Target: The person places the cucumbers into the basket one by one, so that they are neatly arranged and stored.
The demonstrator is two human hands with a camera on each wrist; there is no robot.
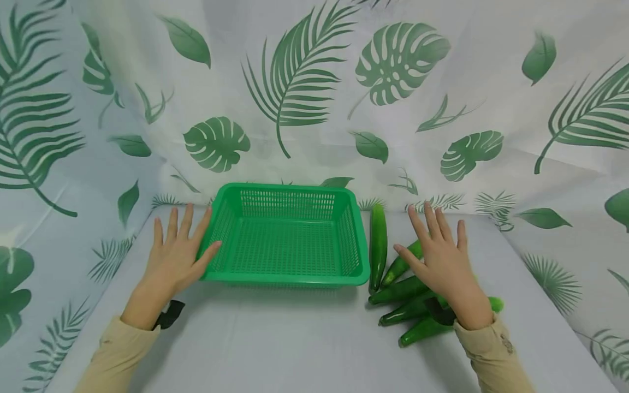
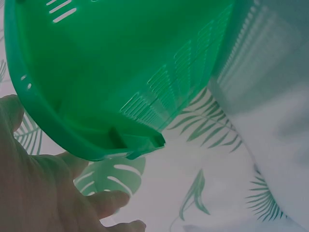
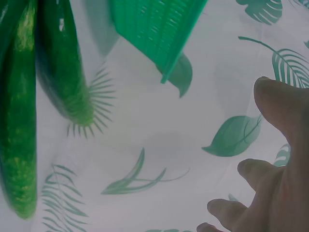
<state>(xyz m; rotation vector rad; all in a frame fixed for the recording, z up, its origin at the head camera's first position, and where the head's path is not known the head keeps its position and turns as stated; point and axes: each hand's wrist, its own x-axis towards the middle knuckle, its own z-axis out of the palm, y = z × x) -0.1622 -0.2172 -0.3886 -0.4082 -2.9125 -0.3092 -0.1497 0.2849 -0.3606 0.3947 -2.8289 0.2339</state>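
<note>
A green plastic basket point(image 1: 290, 279) with slotted walls stands on the table, and nothing lies in it. Beside its left wall is my left hand point(image 1: 174, 262), fingers spread and holding nothing; whether it touches the rim I cannot tell. My right hand point(image 1: 444, 267) hovers with fingers spread over several green cucumbers, gripping none of them. One cucumber point(image 1: 378, 245) lies lengthwise along the basket's right side. Another cucumber point(image 1: 400, 289) points toward the basket, with more fanned out below and partly hidden under the hand. Two cucumbers point(image 3: 21, 121) show at the left of the right wrist view.
The table point(image 1: 275, 344) is covered in a pale cloth. Behind it and at both sides hang white sheets point(image 1: 314, 147) printed with green leaves. A black strap point(image 1: 169, 315) sits at the left wrist, another black strap point(image 1: 439, 312) at the right.
</note>
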